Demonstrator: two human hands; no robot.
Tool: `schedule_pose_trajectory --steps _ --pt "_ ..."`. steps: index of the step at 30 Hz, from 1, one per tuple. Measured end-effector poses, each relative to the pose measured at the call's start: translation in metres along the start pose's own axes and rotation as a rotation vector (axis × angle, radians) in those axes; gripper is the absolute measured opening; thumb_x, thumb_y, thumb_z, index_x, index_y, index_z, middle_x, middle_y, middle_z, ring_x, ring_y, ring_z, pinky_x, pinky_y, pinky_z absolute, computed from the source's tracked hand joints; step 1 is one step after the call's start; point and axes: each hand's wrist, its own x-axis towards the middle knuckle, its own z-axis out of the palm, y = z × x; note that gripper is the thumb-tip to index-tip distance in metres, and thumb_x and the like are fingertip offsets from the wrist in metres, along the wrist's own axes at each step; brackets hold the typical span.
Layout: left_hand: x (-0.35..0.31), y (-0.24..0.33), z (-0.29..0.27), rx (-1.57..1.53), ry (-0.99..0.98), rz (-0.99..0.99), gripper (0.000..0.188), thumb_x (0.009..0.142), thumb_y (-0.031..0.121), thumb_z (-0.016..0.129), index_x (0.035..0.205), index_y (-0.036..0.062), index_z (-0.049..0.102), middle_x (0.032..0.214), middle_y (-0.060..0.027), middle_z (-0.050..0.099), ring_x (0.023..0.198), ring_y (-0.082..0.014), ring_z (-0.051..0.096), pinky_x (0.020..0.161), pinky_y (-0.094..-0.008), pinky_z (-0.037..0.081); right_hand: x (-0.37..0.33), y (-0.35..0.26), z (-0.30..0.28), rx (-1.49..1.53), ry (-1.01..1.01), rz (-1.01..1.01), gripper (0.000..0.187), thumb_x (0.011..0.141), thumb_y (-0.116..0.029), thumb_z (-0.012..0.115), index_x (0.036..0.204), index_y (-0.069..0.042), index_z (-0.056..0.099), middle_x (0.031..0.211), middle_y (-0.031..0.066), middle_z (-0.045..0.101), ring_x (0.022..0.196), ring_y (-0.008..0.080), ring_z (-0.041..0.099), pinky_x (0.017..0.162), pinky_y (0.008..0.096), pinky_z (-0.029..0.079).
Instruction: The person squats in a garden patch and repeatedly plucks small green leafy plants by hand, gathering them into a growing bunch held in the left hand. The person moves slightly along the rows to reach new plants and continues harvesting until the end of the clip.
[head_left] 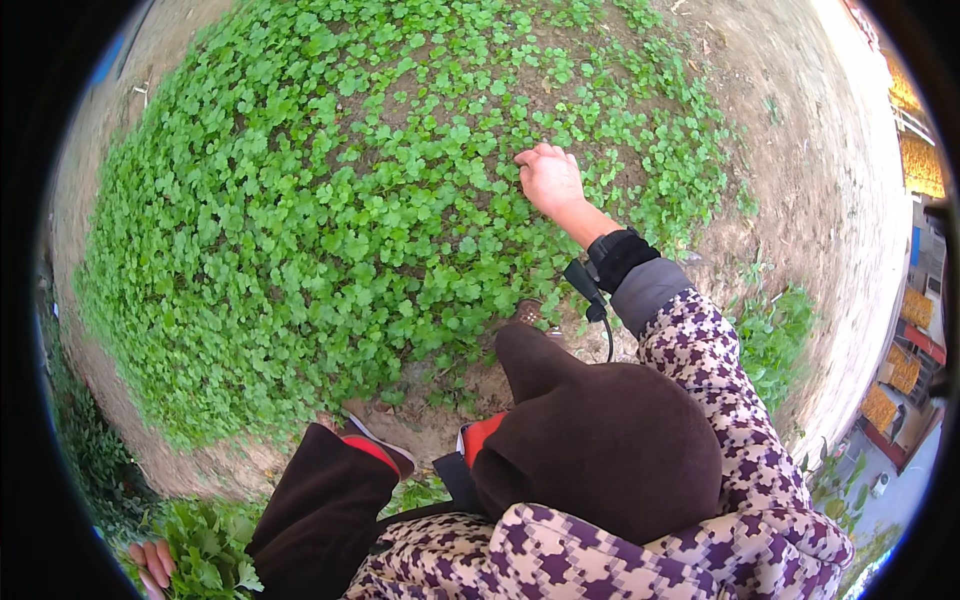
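Note:
A dense patch of low green leafy plants (330, 220) with lobed leaves covers the soil in front of me. My right hand (553, 180) reaches down among them, toward the patch's right side. Its fingers are curled together, and whatever is between them is hidden. At the lower left edge, my left hand (153, 565) is closed around a bunch of leafy greens (210, 550); only its fingers show beside the leaves. The bunch sits next to my left leg.
Bare dirt (790, 190) borders the patch on the right. A smaller clump of greens (775, 345) grows near my right sleeve. My shoe (378, 445) stands at the patch's near edge. Buildings with yellow stacks (905, 370) line the far right.

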Motion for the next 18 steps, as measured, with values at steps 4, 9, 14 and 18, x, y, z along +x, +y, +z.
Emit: schedule_pose_trajectory --steps 4,9,14,18 --pt "0.006 0.005 -0.025 0.004 0.031 0.018 0.023 0.091 0.027 0.054 0.1 0.0067 0.051 0.085 -0.0007 0.044 0.084 -0.0166 0.045 0.08 -0.0329 0.037 0.01 0.0 -0.003 -0.002 -0.01 0.057 0.023 0.084 -0.019 0.054 0.099 -0.016 0.07 0.098 0.0078 0.063 0.102 0.0263 0.057 0.089 0.0417 0.043" --pt "0.001 -0.006 -0.014 0.07 -0.065 0.131 0.033 0.089 0.024 0.058 0.112 0.0004 0.053 0.102 -0.0092 0.052 0.093 -0.0222 0.052 0.085 -0.0363 0.042 0.022 -0.004 -0.009 0.008 -0.025 0.053 0.02 0.085 -0.025 0.058 0.099 -0.017 0.07 0.096 0.0077 0.063 0.101 0.0264 0.058 0.088 0.0415 0.044" --pt "-0.008 -0.016 -0.03 0.448 -0.414 0.74 0.046 0.086 0.021 0.063 0.123 -0.0058 0.055 0.118 -0.0177 0.06 0.103 -0.0277 0.059 0.089 -0.0397 0.048 0.023 -0.004 -0.016 0.026 0.024 0.047 0.019 0.085 -0.026 0.06 0.098 -0.016 0.07 0.092 0.0078 0.064 0.098 0.0262 0.059 0.087 0.0401 0.044" --pt "0.031 -0.003 -0.064 -0.246 -0.275 -0.065 0.019 0.099 0.015 0.046 0.111 0.0014 0.047 0.083 0.0007 0.034 0.079 -0.0122 0.039 0.08 -0.0267 0.037 0.011 -0.005 -0.032 0.147 0.085 0.036 0.018 0.084 -0.027 0.061 0.097 -0.017 0.069 0.094 0.0076 0.064 0.095 0.0263 0.059 0.085 0.0411 0.044"
